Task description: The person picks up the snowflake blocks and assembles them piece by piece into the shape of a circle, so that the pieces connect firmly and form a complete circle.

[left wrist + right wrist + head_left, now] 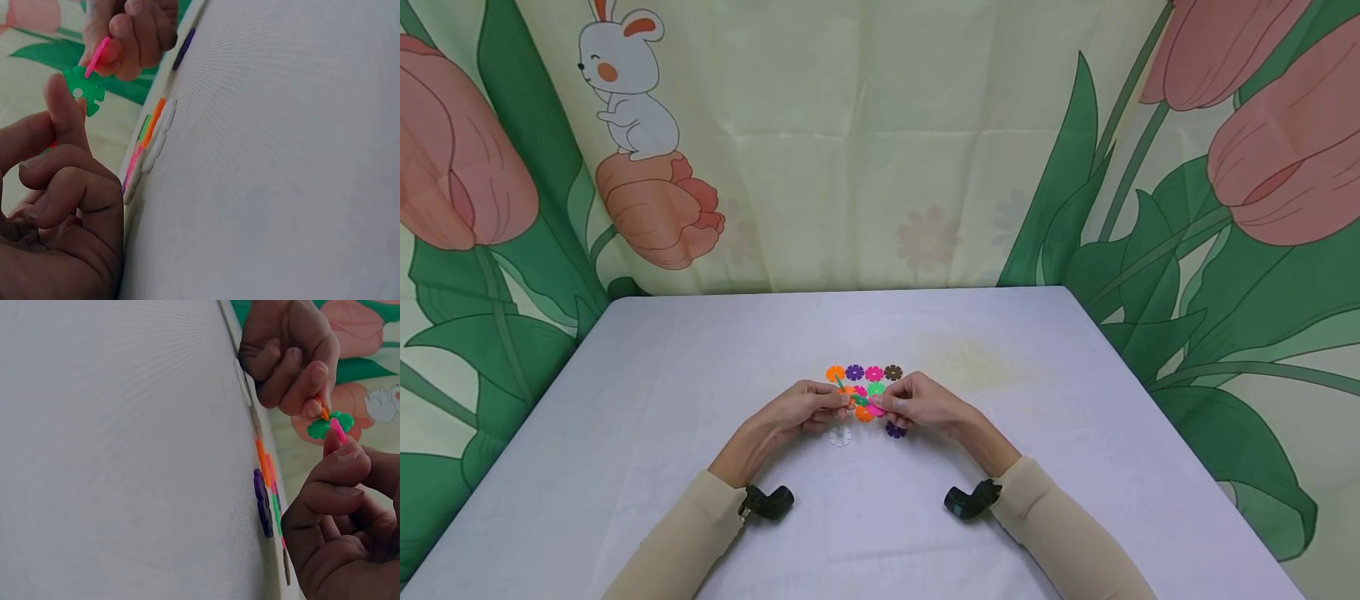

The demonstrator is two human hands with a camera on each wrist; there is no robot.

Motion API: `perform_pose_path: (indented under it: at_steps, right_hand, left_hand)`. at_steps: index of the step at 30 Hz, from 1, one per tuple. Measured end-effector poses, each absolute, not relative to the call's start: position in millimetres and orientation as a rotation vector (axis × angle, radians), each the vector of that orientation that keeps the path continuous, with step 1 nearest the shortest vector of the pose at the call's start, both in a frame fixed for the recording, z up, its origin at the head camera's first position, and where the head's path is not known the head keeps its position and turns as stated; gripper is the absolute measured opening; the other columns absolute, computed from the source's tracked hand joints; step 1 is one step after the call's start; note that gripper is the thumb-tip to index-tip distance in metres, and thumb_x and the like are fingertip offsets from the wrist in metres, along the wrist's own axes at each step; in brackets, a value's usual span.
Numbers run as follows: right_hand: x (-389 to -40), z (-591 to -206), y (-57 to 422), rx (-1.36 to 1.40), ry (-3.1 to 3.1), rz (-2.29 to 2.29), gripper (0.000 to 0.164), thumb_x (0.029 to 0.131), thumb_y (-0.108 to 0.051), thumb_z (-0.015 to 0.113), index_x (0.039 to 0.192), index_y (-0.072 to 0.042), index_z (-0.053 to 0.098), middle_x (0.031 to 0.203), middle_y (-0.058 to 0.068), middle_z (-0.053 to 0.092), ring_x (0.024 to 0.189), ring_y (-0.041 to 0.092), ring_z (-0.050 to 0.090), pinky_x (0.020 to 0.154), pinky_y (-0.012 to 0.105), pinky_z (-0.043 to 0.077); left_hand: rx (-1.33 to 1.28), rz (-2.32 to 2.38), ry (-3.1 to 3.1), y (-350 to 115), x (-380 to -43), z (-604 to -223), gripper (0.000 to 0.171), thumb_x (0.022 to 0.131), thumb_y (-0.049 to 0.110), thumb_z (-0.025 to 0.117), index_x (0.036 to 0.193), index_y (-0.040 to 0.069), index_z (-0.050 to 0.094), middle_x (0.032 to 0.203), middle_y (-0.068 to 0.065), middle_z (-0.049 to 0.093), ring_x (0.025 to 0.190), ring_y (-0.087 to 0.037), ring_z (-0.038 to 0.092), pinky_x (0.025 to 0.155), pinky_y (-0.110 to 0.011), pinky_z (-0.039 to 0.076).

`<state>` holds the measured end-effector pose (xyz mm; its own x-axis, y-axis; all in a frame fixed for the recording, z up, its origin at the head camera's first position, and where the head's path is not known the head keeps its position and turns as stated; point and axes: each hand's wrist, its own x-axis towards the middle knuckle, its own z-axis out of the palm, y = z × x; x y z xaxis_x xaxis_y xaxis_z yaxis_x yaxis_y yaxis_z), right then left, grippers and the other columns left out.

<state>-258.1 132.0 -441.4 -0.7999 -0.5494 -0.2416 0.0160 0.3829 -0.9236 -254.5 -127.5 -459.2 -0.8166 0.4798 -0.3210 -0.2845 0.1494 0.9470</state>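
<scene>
Both hands meet above the table around a small cluster of notched plastic flower discs. My left hand (811,405) pinches an orange disc (323,409) between thumb and fingertips. Between the hands stands a green disc (84,90), with the orange one at one side. A pink disc (98,57) meets the green disc's other edge, pinched by my right hand (925,405). How deeply the notches engage is hidden by the fingers. Behind and below the hands lie loose discs, among them an orange one (835,373) and a light green one (876,388).
A white cloth covers the table (662,400). At the back of the group lie purple (854,372), pink (874,373) and brown (892,372) discs. Nearer me are a clear disc (840,436) and another purple one (896,429). A printed curtain (850,167) hangs behind.
</scene>
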Motion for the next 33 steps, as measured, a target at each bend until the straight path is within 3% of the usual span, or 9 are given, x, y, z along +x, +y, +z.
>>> perform_pose_path:
  at_steps: [11,19,27,33]
  right_hand:
    - [-260.1,-442.0,132.1,-0.467,2.133,-1.446,0.029,0.107,-0.016,0.063,0.094,0.008,0.070,0.070,-0.002,0.061,0.062,0.011,0.051,0.060,0.021,0.045]
    - [-259.1,-437.3,132.1,-0.478,2.127,-1.462,0.032,0.107,-0.018,0.062,0.096,0.012,0.066,0.071,0.000,0.060,0.062,0.013,0.051,0.060,0.023,0.045]
    - [-257.7,-435.2,132.6,-0.550,2.101,-1.395,0.033,0.108,-0.018,0.060,0.097,0.011,0.070,0.072,0.000,0.063,0.063,0.014,0.052,0.061,0.023,0.046]
    - [-256.6,-432.8,135.0,-0.659,2.076,-1.279,0.028,0.106,-0.019,0.062,0.098,0.004,0.076,0.072,0.000,0.065,0.061,0.013,0.051,0.059,0.024,0.044]
  left_hand:
    - [0.220,1.700,1.876,-129.2,-256.0,-455.3,0.020,0.104,0.021,0.065,0.095,0.005,0.073,0.074,0.005,0.068,0.056,-0.010,0.032,0.053,-0.023,0.026]
    - [0.263,1.693,1.939,-132.1,-257.9,-452.6,0.024,0.107,0.024,0.063,0.089,0.011,0.072,0.072,0.007,0.062,0.057,-0.009,0.035,0.053,-0.023,0.027]
    - [0.219,1.702,2.005,-129.5,-257.4,-453.0,0.037,0.106,0.030,0.066,0.110,-0.007,0.072,0.071,0.009,0.062,0.057,-0.010,0.036,0.054,-0.023,0.028]
    - [0.195,1.710,2.052,-124.3,-256.3,-454.2,0.040,0.104,0.036,0.068,0.102,-0.004,0.075,0.067,0.005,0.058,0.056,-0.012,0.032,0.055,-0.024,0.027]
